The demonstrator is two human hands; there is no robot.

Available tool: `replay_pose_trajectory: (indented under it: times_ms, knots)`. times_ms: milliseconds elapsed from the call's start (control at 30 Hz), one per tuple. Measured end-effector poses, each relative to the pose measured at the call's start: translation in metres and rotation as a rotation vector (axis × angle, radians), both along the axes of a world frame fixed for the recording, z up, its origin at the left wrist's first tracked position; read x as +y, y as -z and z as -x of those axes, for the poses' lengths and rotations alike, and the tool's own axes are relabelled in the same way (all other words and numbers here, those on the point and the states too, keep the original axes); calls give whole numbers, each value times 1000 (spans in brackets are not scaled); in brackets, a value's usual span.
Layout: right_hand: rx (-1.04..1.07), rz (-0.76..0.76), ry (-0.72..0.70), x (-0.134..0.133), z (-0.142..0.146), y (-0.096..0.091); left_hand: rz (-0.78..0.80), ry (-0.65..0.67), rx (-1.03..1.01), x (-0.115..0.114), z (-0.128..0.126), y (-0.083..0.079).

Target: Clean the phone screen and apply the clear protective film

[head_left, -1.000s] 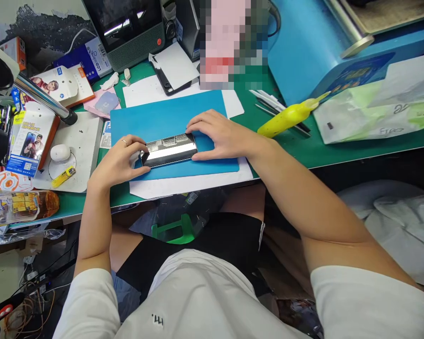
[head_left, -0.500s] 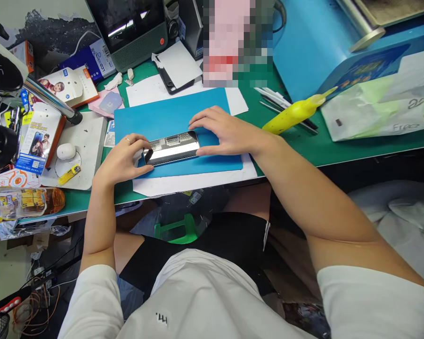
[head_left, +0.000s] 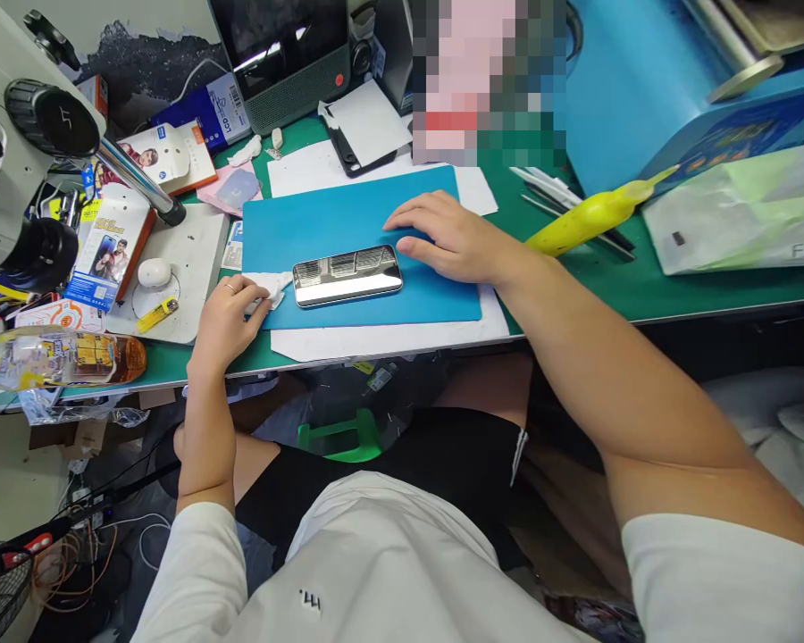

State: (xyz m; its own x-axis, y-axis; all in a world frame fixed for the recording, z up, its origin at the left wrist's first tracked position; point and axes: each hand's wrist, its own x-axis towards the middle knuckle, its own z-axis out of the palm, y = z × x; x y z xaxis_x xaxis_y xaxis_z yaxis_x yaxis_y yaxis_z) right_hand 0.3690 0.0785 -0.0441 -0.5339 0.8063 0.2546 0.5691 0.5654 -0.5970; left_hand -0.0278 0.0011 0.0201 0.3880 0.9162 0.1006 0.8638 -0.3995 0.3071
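1. The phone (head_left: 347,276) is lying glossy side up on the blue mat (head_left: 322,210), right of its left edge and nearer its front than its back.
2. Its long axis is running left to right across the person's front, the right end sitting slightly farther away than the left.
3. The left hand (head_left: 231,313) is pinching a crumpled white tissue (head_left: 278,288) between thumb and fingers, just left of the phone.
4. The right hand (head_left: 448,237) is hovering by the phone's far right corner, thumb and forefinger standing a little apart, gripping nothing; whether the thumb is touching the phone is hard to tell.
5. White paper (head_left: 389,339) is showing beneath the mat.
6. At left, a pale base plate (head_left: 197,259) is bearing a rounded white case (head_left: 154,272) and a yellow lighter (head_left: 156,314).
7. Nearer the left edge, a clear bottle (head_left: 73,359) is showing amber contents toward its right end.
8. At right, a plastic bag (head_left: 724,214) is lying before the blue machine (head_left: 643,80).
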Motion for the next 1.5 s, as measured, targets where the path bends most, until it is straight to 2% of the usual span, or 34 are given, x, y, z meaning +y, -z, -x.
replay_pose_trajectory:
  times_ms: [100,300,400,467,567,600,667,733,900,1133,1400,1500]
  knots:
    - [3,-16,1,0,1,0,-34,-29,-15,1,-4,-2]
    - [22,-17,-18,2,-1,1,-93,-62,8,7,-13,-20]
    - [33,-25,-8,2,0,2,-123,-71,27,13,-27,-27]
    - [42,-39,2,2,2,3,-121,17,65,17,-46,-25]
    - [41,-57,1,3,3,6,-51,299,223,18,-88,-14]
    - [44,-65,0,3,3,7,-43,350,262,18,-102,-9]
    - [64,-84,5,4,3,9,-73,381,272,18,-124,0]
    - [82,-100,10,6,3,11,-102,400,239,18,-134,4]
    - [94,-114,5,7,3,11,-97,415,154,18,-122,3]
    - [81,-94,-4,5,4,6,-74,452,163,18,-111,4]
    - [61,-67,-15,6,4,4,-84,355,157,1,-60,0]
    - [59,-69,-2,8,6,5,-64,350,156,-1,-61,0]
